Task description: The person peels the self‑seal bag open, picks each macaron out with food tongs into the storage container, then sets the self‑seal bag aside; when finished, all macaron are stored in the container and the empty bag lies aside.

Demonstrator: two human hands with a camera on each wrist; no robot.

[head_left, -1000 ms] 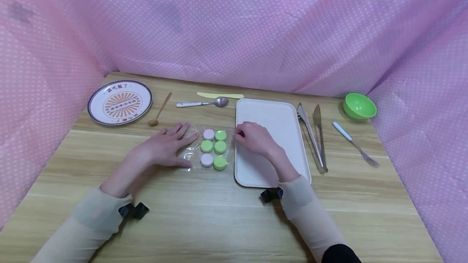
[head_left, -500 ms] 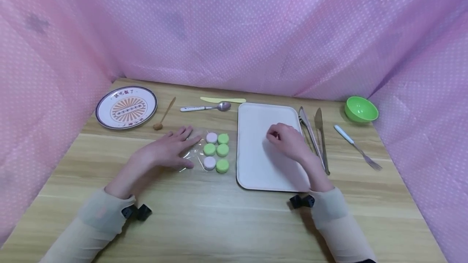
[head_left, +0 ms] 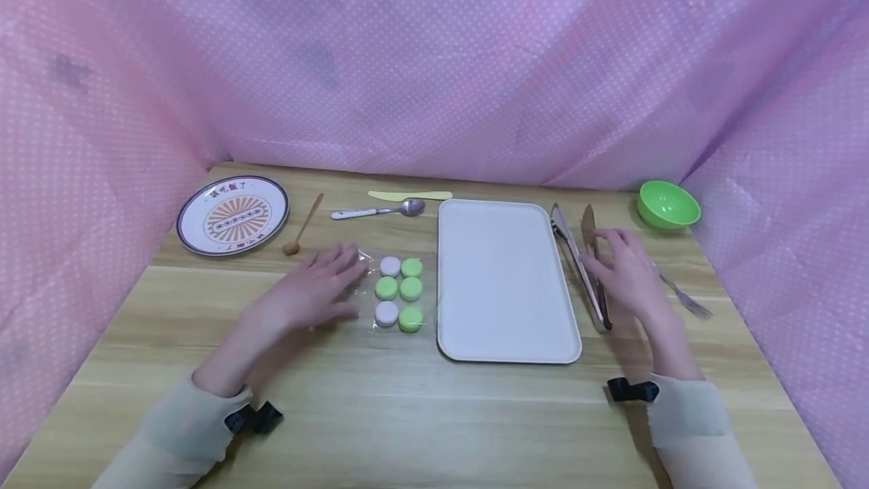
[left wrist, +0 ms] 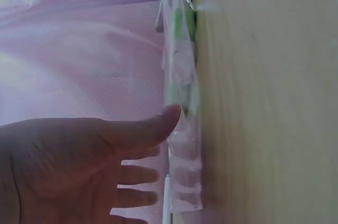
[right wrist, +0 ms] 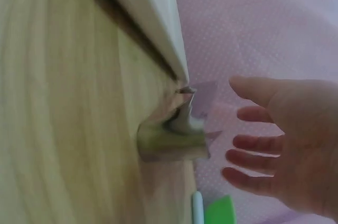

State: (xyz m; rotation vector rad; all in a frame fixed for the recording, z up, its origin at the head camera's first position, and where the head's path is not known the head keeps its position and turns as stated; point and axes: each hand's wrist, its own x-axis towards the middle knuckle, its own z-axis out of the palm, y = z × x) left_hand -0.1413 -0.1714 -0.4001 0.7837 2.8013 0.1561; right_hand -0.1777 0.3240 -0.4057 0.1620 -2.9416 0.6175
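My left hand (head_left: pixel 308 293), fingers spread and fairly straight, hovers by the left end of a clear plastic pack (head_left: pixel 366 312). Inside lie green macarons (head_left: pixel 410 289) and lilac macarons (head_left: pixel 387 314) in two columns. In the left wrist view, the thumb (left wrist: pixel 153 126) overlaps the pack's side. Over the metal tongs (head_left: pixel 588 289), right of the tray, is my right hand (head_left: pixel 631 278), thumb and fingers apart. The right wrist view has this hand just beside the tongs' bent end (right wrist: pixel 174 142), with nothing held. It covers the fork's pale blue handle in the head view.
A white rectangular tray (head_left: pixel 502 285) lies between the pack and the tongs. At the right are a fork (head_left: pixel 686 299) and a green bowl (head_left: pixel 668 206). Behind the pack lie a spoon (head_left: pixel 380 211) and yellow knife (head_left: pixel 410 195); leftward, a wooden stick (head_left: pixel 310 219) and patterned plate (head_left: pixel 271 236).
My right hand has left the pack's right edge, crossed the tray to the right and opened over the tongs. The left hand has hardly moved. The head view has shifted slightly.
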